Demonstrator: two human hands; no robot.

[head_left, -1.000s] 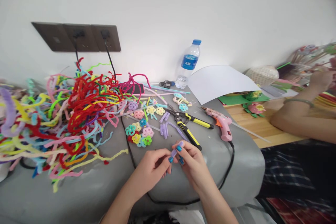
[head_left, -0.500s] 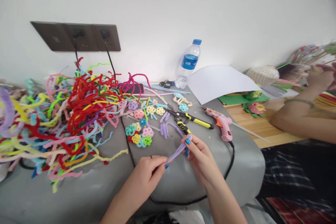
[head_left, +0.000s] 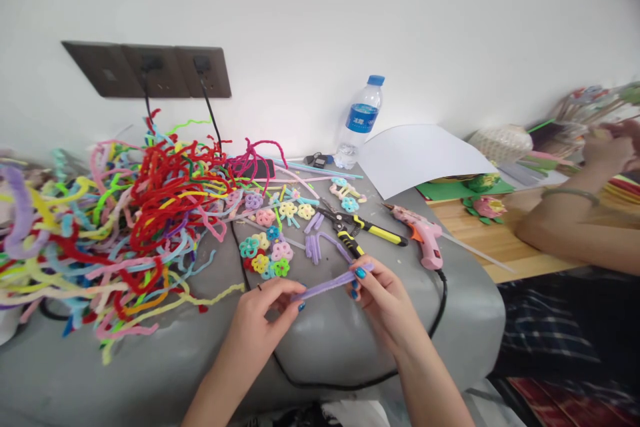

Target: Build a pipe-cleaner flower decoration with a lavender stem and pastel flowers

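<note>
A purple pipe cleaner (head_left: 327, 285) stretches between my two hands, low over the grey table. My left hand (head_left: 270, 313) pinches its left end between thumb and forefinger. At the other end my right hand (head_left: 383, 297) grips it, with the lower fingers curled underneath. Just beyond lie cut purple pipe cleaner pieces (head_left: 313, 247) and black-and-yellow pliers (head_left: 377, 230), their handles apart. Small pipe cleaner flowers (head_left: 281, 251) in several colours sit ahead of my left hand. A pink glue gun (head_left: 425, 240) rests to the right of the pliers.
A large tangle of pipe cleaners (head_left: 165, 213) covers the table's left side. A water bottle (head_left: 361, 123) and white paper (head_left: 425, 153) are at the wall. The glue gun's black cord (head_left: 340, 387) loops along the front. Another person's arm (head_left: 565, 213) is at right.
My left hand has moved left and slightly up, so more of the purple pipe cleaner shows between my hands, at a flatter angle. My right hand has barely shifted.
</note>
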